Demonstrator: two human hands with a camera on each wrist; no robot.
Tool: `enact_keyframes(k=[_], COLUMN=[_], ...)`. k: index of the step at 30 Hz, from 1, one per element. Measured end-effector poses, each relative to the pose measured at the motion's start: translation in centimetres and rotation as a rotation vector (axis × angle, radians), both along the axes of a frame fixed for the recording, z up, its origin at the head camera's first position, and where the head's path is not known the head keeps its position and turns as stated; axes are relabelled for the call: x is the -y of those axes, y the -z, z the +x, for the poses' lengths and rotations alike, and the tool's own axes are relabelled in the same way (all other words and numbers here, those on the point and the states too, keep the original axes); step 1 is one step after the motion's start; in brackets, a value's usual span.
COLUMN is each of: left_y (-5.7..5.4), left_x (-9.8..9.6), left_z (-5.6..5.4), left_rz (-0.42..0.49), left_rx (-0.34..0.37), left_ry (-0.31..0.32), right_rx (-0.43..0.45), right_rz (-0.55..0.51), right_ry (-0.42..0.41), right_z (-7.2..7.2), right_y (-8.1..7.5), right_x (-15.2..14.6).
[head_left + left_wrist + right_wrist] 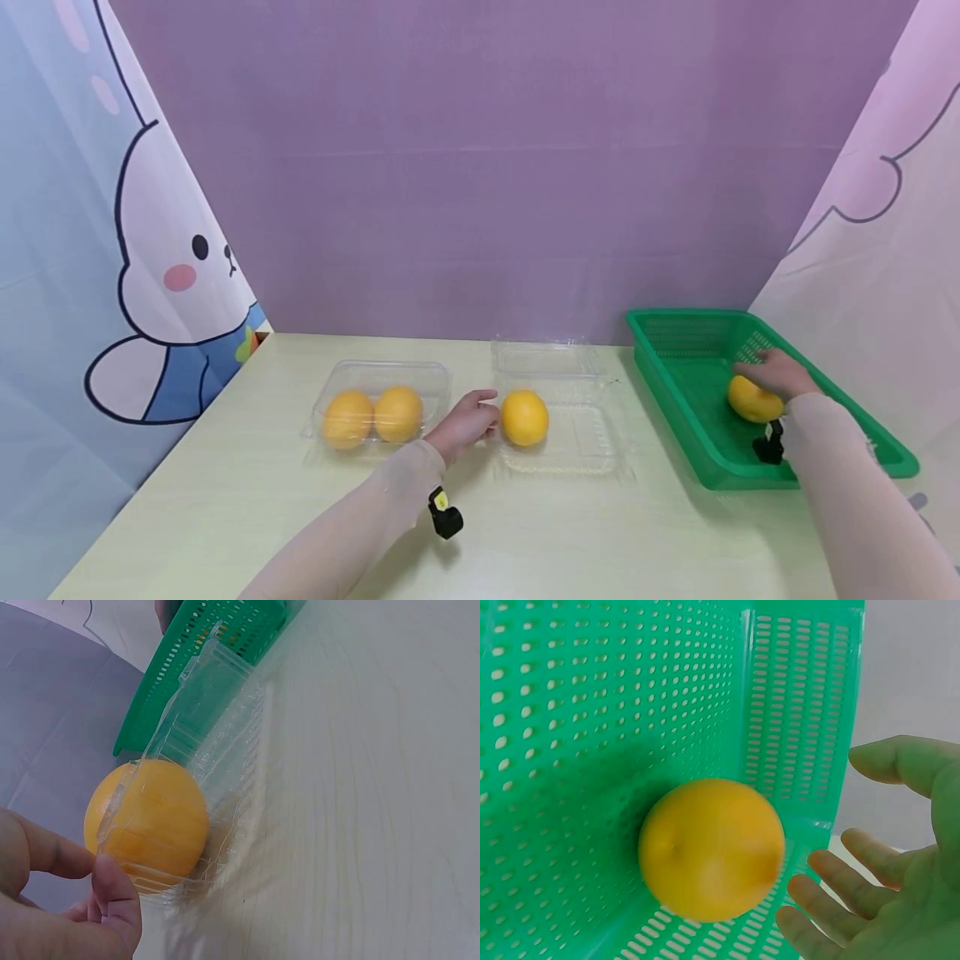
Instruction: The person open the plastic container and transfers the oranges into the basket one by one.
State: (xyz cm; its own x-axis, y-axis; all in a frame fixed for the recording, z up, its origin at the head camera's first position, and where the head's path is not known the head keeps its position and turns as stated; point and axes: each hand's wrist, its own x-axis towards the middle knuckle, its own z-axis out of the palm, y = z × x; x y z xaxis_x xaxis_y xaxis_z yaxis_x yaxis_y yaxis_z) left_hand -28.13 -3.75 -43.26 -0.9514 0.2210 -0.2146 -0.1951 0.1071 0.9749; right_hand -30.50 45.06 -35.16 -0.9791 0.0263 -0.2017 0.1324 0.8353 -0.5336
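An orange point(523, 418) sits in the left half of an open clear plastic clamshell box point(588, 437), whose lid point(546, 360) lies folded back behind. My left hand point(465, 423) is at the box's left side, thumb and index finger pinching its rim point(112, 814) beside the fruit. Over in the green basket point(678, 433) lies another orange point(711, 851). Above it my right hand point(780, 375) reaches in from the right. The right wrist view has its fingers point(862, 892) spread and apart from that orange, holding nothing.
Left of my left hand stands a closed clear box point(382, 375) with two oranges point(398, 414) inside. A purple cloth point(450, 167) hangs behind the pale wooden table point(540, 533). Printed curtains point(172, 192) flank both sides.
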Motion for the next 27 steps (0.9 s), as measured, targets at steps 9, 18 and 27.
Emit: enact_keyframes(k=[9, 18, 27], left_y=[0.3, 0.3, 0.3], left_x=[0.0, -0.1, -0.2], left_z=[-0.1, -0.1, -0.1], left_rz=[0.012, 0.023, 0.033], left_rx=[-0.005, -0.009, -0.014], left_ry=[0.003, 0.006, 0.006], right_rx=[-0.033, -0.06, -0.103], right_rz=[-0.008, -0.044, -0.055], right_ry=[-0.057, -0.097, -0.136], right_z=[0.0, -0.1, -0.2], right_y=[-0.8, -1.3, -1.5], right_x=[2.2, 4.0, 5.8])
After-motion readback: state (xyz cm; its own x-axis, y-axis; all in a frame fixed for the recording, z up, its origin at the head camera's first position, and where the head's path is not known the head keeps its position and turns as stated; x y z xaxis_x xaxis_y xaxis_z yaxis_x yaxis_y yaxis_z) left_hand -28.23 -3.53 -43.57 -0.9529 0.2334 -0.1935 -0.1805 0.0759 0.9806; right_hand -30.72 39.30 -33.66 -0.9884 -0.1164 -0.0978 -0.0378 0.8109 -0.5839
